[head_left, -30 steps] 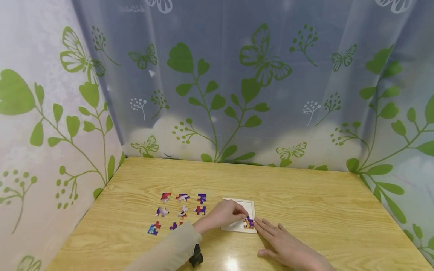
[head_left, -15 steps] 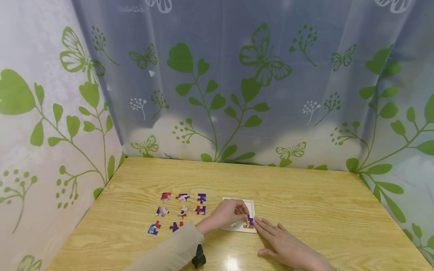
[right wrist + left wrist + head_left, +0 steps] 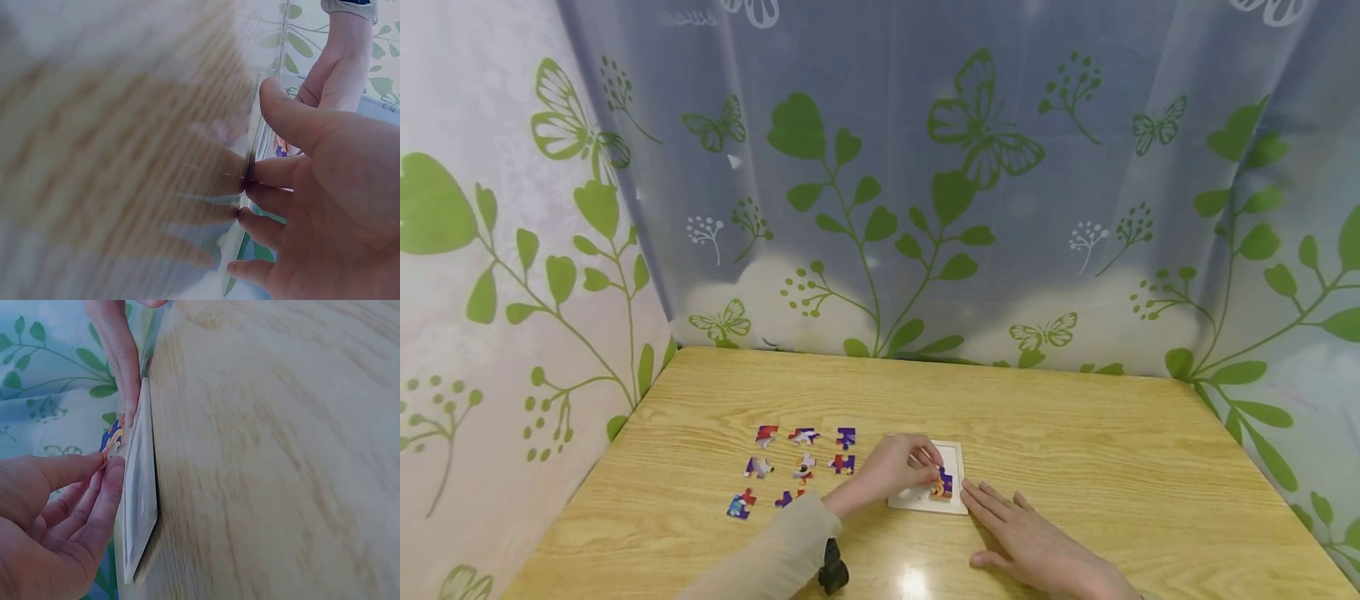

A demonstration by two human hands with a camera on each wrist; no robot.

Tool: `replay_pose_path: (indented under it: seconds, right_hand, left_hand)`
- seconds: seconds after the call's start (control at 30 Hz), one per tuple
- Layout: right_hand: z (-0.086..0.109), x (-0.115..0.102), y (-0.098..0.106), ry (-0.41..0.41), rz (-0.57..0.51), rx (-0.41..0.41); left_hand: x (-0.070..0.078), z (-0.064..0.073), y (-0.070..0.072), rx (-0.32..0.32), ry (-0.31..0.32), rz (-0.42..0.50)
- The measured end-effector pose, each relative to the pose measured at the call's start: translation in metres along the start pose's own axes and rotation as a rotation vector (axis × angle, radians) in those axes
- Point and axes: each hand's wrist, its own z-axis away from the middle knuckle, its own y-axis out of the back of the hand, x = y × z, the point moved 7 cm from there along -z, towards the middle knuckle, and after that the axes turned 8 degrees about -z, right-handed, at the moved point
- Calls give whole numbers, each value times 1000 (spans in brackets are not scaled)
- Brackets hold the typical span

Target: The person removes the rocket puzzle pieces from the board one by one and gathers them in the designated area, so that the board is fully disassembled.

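Note:
My left hand [image 3: 898, 467] pinches a purple and orange jigsaw piece [image 3: 942, 485] between thumb and fingers. The piece is over the right part of a white puzzle tray [image 3: 957, 457] with a raised rim, and in the left wrist view the piece [image 3: 112, 439] is tilted above the tray [image 3: 142, 506]. My right hand [image 3: 1026, 533] lies with straight fingers at the tray's right edge, its fingertips touching or very near the rim. The left part of the tray is covered by my left hand.
Several loose jigsaw pieces lie in rows on the wooden table [image 3: 1097, 450] left of the tray, among them a red one [image 3: 767, 436] and a blue one [image 3: 739, 505]. My left sleeve [image 3: 775, 546] partly covers a purple piece [image 3: 785, 500]. A patterned curtain [image 3: 880, 208] borders the table.
The left hand has shifted slightly left and lifted the purple and orange piece away from the tray's lower right corner. The right hand stays in place.

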Motion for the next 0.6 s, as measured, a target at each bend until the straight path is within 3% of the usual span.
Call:
replay_pose_path:
  seconds: [0.27, 0.6]
  right_hand:
    - [-2, 1, -1, -46, -71, -37]
    - [-2, -1, 0, -44, -66, -27]
  left_hand:
    - [-10, 8, 11, 4, -1, 78]
    - [-25, 26, 29, 16, 23, 131]
